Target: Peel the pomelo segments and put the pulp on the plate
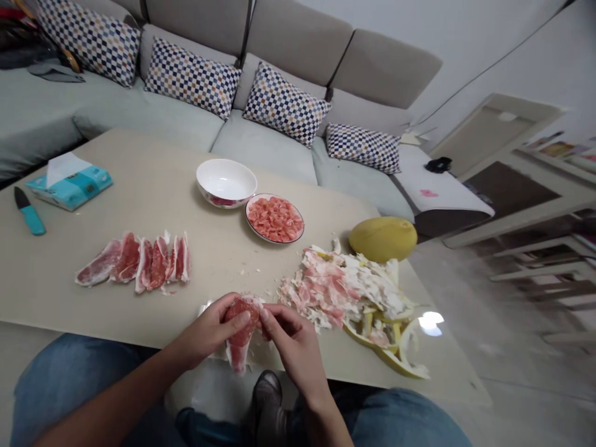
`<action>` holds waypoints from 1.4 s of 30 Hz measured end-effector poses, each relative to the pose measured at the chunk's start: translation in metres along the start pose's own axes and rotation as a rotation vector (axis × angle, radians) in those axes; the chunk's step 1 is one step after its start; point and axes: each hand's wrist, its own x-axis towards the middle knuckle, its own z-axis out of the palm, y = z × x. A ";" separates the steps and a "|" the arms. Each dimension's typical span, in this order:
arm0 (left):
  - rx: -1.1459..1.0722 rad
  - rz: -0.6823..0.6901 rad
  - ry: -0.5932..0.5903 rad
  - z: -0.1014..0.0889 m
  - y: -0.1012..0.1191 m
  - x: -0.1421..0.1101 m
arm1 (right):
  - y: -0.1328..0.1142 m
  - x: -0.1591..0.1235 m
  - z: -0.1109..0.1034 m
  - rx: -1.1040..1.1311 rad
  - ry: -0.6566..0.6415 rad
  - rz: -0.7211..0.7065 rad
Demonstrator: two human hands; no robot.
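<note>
Over the table's front edge, my left hand [212, 326] is closed around a pink pomelo segment [241, 335], its thumb pressed on the flesh. My right hand [291, 338] pinches the segment's upper right edge, where pale membrane shows. Several more pomelo segments [149, 261] lie in a row to the left. Peeled pink pulp fills a dark-rimmed plate [249, 231] beyond my hands. On the right is a heap of membrane scraps [330, 285] with yellow-green pomelo rind [410, 369] beside it.
A white bowl [226, 180] stands behind the plate. A whole pomelo [384, 239] sits near the table's right edge. At the left lie a teal-handled knife [30, 211] and a blue tissue pack [72, 183]. A sofa [267, 146] with checkered cushions runs behind the table [153, 180].
</note>
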 end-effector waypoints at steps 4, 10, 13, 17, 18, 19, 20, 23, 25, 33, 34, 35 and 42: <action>-0.019 -0.032 -0.001 0.002 0.002 -0.003 | -0.003 -0.002 -0.001 -0.048 -0.004 0.027; -0.073 -0.009 -0.002 0.006 0.000 -0.004 | -0.005 -0.003 -0.002 -0.089 0.002 0.057; -0.078 -0.020 -0.009 0.008 0.000 -0.005 | -0.008 -0.003 -0.003 -0.105 -0.009 0.077; -0.071 -0.045 -0.053 0.008 0.001 -0.007 | -0.014 -0.002 -0.004 -0.145 -0.038 0.073; -0.071 -0.043 -0.062 0.007 0.001 -0.007 | -0.015 -0.002 -0.004 -0.151 -0.041 0.067; -0.071 -0.040 -0.067 0.007 0.001 -0.007 | -0.015 -0.002 -0.003 -0.159 -0.040 0.060; -0.072 -0.039 -0.069 0.007 0.001 -0.006 | -0.015 -0.001 -0.002 -0.167 -0.032 0.050; -0.070 -0.034 -0.070 0.008 -0.001 -0.005 | -0.013 -0.001 0.001 -0.196 0.001 0.029; -0.067 -0.022 -0.054 0.007 -0.002 -0.006 | -0.010 0.000 0.001 -0.202 0.021 0.030; -0.271 -0.085 -0.100 0.007 -0.004 -0.009 | -0.011 -0.001 -0.002 -0.040 -0.078 0.065; -0.363 -0.099 -0.136 0.007 -0.005 -0.008 | -0.011 0.000 -0.002 -0.014 -0.090 0.072; -0.446 -0.112 -0.174 0.008 -0.006 -0.007 | -0.011 0.001 -0.002 0.013 -0.108 0.082; -0.723 -0.189 -0.385 0.007 -0.013 -0.004 | -0.003 0.007 -0.003 0.185 -0.238 0.163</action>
